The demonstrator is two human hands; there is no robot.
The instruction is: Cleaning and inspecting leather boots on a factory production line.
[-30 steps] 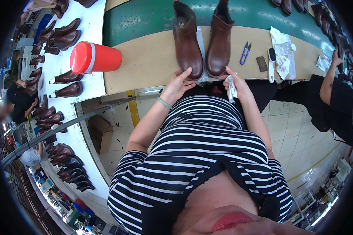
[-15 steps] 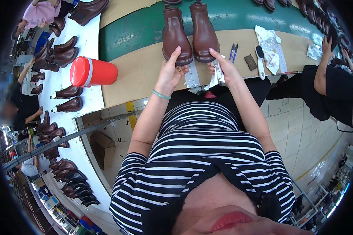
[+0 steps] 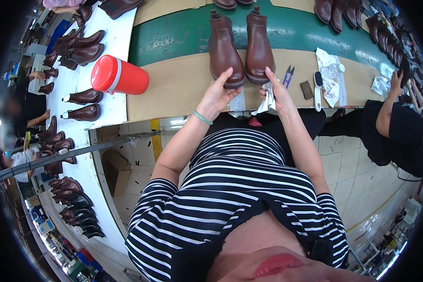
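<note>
Brown boots [image 3: 224, 52] are side by side over the cardboard-covered surface [image 3: 178, 89], toes toward its near edge, the left hand [image 3: 216, 97] clamped on one toe, thumb on top, and the right hand [image 3: 281, 97] closed on a white cloth [image 3: 269, 98] with its thumb at the other toe, likely to steady both evenly. Blue snips [image 3: 287, 79], a dark block [image 3: 307, 90] and a brush [image 3: 317, 91] lie rightward, probably for easy reach, while a red jug [image 3: 121, 75] sits well apart at left, seemingly out of the way

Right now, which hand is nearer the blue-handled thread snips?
Right. Your right hand is just this side of the thread snips; your left hand is farther left, thumb on the toe of the left brown ankle boot.
</note>
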